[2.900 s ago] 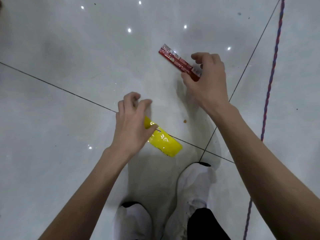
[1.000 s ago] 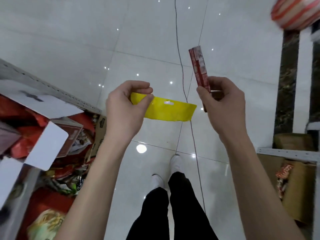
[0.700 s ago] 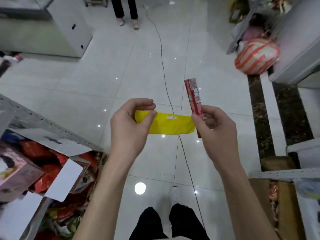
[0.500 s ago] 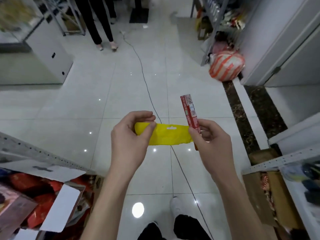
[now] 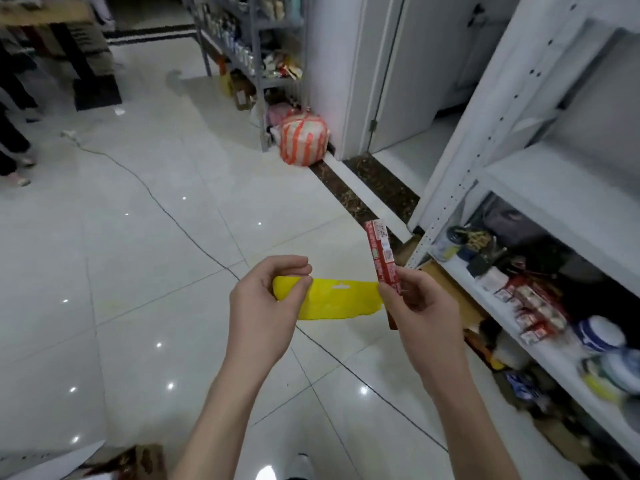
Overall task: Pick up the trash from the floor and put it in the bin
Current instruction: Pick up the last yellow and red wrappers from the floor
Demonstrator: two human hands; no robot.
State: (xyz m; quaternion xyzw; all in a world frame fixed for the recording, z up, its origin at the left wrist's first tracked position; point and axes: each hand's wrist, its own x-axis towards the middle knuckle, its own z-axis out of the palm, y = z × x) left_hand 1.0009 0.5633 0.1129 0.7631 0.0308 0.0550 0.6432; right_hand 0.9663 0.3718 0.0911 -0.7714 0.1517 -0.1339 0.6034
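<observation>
Glossy white floor tiles (image 5: 104, 271) filled the frame, a white shelving rack (image 5: 519, 174) at right. At centre, the left hand (image 5: 266, 306) pinched a yellow wrapper (image 5: 339, 301); the right hand (image 5: 422, 306) gripped an upright red wrapper (image 5: 381, 251).

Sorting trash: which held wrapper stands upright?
The narrow red wrapper in the right hand; the flat yellow one in the left hand lies sideways.

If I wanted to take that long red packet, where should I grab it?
Probably the free upper half of the red packet, pinched across its flat faces, coming from above. It stands nearly upright, and the right hand already covers its bottom end, so only the top is bare.
</observation>
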